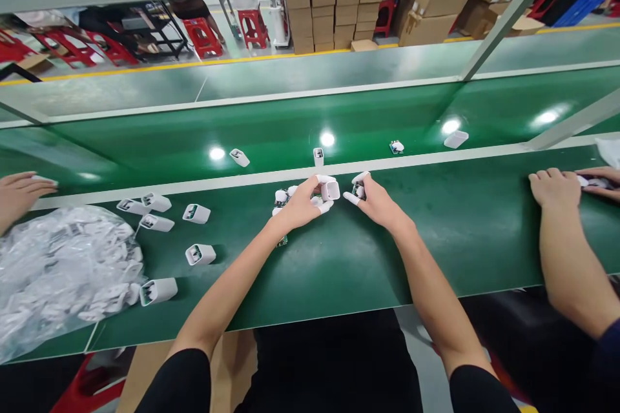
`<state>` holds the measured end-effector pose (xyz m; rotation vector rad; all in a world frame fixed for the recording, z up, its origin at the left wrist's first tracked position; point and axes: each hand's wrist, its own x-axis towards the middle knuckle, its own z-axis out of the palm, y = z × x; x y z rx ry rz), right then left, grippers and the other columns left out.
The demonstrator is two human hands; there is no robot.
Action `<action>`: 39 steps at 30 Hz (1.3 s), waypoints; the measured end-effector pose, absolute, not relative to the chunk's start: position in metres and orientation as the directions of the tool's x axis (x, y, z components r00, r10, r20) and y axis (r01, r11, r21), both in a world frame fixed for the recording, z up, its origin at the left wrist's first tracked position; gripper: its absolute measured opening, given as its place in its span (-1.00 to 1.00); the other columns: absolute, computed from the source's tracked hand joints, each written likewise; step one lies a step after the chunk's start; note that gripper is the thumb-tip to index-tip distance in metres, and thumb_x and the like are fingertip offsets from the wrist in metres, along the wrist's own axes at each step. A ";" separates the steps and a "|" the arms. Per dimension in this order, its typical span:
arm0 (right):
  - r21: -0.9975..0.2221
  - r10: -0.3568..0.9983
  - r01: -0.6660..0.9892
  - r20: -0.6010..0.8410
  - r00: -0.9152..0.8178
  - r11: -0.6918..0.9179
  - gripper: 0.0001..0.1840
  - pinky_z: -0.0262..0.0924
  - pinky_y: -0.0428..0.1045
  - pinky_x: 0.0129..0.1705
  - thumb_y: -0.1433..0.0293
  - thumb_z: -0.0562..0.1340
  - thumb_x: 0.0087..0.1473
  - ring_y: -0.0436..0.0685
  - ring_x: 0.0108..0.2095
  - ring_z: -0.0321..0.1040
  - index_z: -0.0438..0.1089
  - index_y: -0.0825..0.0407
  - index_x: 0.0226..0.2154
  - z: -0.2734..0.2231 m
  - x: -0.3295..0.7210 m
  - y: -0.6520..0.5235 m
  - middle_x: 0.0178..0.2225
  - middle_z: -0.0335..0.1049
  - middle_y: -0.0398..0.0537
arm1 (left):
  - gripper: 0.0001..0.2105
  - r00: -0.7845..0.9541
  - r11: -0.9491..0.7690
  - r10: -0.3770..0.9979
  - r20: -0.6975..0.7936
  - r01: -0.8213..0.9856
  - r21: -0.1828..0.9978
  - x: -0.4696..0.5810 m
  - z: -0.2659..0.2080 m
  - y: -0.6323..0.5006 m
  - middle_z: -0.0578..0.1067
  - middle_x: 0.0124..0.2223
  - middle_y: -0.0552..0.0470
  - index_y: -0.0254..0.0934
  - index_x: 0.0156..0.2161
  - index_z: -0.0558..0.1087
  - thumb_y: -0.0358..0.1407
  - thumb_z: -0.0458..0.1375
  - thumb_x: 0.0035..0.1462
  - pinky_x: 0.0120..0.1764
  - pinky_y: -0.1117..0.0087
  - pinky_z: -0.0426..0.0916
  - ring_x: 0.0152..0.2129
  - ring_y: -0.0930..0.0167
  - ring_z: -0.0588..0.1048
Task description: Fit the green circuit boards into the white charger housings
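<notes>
My left hand [306, 202] is closed around a white plastic housing [331, 190], its hollow end facing right. White finger cots cover the tips of my thumb and fingers on both hands. A short gap to the right, my right hand [372, 197] pinches a small circuit board [358, 190] with white and dark parts on it. Several more circuit boards [281, 197] with white parts lie beside and partly behind my left hand. To the left, several white housings [200, 254] with boards showing inside their ends rest on the green table.
At far left lies a clear plastic bag [68, 264] of small white parts. Across the white strip, a housing [318, 156], another housing [456, 139] and a circuit board [396, 147] lie on the green surface. Co-workers' hands [555, 188] are at right and far left.
</notes>
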<state>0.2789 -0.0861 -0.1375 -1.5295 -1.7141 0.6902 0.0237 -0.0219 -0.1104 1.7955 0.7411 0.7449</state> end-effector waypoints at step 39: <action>-0.717 0.702 0.204 0.696 0.151 0.666 -0.38 0.62 0.33 -0.17 0.29 0.74 -0.06 0.32 -0.13 0.63 0.61 -0.31 0.03 -0.092 0.231 -0.131 -0.15 0.68 -0.09 | -0.57 0.623 -0.124 0.780 0.054 0.070 0.990 0.022 -0.065 -0.053 0.62 0.11 -0.08 -0.12 -0.04 0.69 -0.54 0.48 -0.03 0.18 0.15 0.52 0.09 0.14 0.59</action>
